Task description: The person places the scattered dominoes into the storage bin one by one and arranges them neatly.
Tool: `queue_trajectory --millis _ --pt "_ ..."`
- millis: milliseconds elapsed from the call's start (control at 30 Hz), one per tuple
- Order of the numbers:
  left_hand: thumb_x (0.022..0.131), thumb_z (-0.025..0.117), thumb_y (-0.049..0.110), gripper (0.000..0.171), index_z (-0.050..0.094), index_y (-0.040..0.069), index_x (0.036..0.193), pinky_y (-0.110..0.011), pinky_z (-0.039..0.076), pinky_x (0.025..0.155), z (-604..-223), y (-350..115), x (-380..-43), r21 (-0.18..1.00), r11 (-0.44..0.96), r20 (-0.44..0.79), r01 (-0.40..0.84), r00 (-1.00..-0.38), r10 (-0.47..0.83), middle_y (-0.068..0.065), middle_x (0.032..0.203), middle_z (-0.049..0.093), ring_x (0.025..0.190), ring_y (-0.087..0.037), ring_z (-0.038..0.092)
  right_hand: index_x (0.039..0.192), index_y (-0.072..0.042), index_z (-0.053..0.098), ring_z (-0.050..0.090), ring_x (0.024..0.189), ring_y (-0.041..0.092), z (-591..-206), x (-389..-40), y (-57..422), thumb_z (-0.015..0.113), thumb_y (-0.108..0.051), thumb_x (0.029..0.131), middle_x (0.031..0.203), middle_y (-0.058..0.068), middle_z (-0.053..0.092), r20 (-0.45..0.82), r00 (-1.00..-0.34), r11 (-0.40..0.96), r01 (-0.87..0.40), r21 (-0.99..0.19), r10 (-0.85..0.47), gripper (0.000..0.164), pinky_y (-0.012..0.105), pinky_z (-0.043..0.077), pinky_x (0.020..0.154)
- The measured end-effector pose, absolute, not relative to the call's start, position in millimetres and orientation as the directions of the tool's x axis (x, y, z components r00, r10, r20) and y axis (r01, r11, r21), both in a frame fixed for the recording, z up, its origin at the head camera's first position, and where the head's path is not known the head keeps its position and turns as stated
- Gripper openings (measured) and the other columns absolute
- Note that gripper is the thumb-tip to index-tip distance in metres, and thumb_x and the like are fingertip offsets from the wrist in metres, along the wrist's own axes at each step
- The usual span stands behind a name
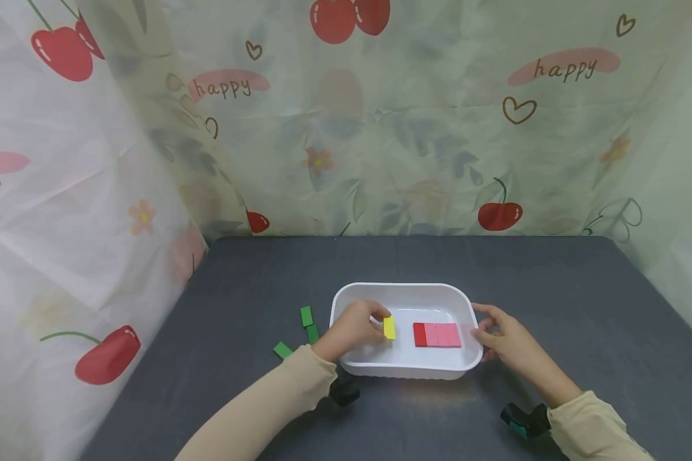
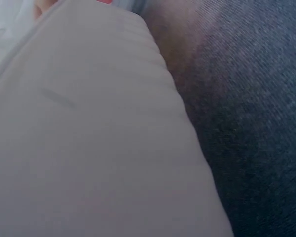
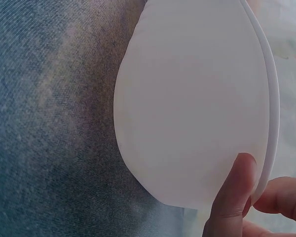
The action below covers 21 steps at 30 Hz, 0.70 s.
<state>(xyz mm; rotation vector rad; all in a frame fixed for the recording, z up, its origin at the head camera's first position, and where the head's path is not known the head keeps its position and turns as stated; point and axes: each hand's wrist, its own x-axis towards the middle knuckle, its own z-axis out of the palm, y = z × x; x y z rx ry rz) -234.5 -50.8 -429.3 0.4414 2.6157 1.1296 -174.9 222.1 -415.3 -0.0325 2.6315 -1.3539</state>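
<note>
A white plastic tray (image 1: pixel 403 371) sits on the dark tabletop. Over its left part, my left hand (image 1: pixel 350 328) pinches a small yellow tile (image 1: pixel 389 328) between thumb and fingers. My right hand (image 1: pixel 506 334) grips the tray's right end; in the right wrist view the thumb (image 3: pixel 234 187) presses the outer wall (image 3: pixel 192 98), with other fingers at the rim. Inside, to the right, a red tile (image 1: pixel 420 335) and several pink tiles (image 1: pixel 443 335) lie side by side in a row. The left wrist view mostly shows the tray's outside wall (image 2: pixel 89 123).
Several green tiles (image 1: pixel 306 316) lie on the table (image 1: pixel 254 275) just left of the tray, partly behind the left forearm. Cherry-printed cloth (image 1: pixel 380 128) hangs along the back and both sides. Black wrist devices (image 1: pixel 525 420) sit beneath the wrists.
</note>
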Motion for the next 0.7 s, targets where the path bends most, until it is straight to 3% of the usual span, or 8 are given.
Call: queue_trajectory --millis 233,700 --pt "0.071 0.081 0.001 0.039 0.071 0.005 0.109 -0.027 0.051 0.075 -432.8 -43.7 -234.4 0.68 0.726 -0.199 0.102 -0.928 0.316 -0.003 0.093 0.066 0.079 -0.015 0.056 0.144 0.006 0.032 0.061 0.069 0.017 -414.7 -175.0 222.9 0.059 -0.008 0.095 0.098 0.017 0.052 -0.149 -0.983 0.578 0.058 -0.814 -0.111 0.058 0.033 0.055 0.061" --pt "0.07 0.082 0.0 0.041 0.071 0.004 0.109 -0.025 0.05 0.073 -436.0 -41.5 -235.2 0.63 0.768 -0.202 0.119 -0.929 0.31 -0.003 0.091 0.064 0.081 -0.015 0.054 0.144 0.006 0.032 0.061 0.068 0.017 -414.8 -175.0 222.8 0.058 -0.008 0.095 0.098 0.017 0.053 -0.149 -0.982 0.578 0.056 -0.814 -0.114 0.058 0.032 0.055 0.061"
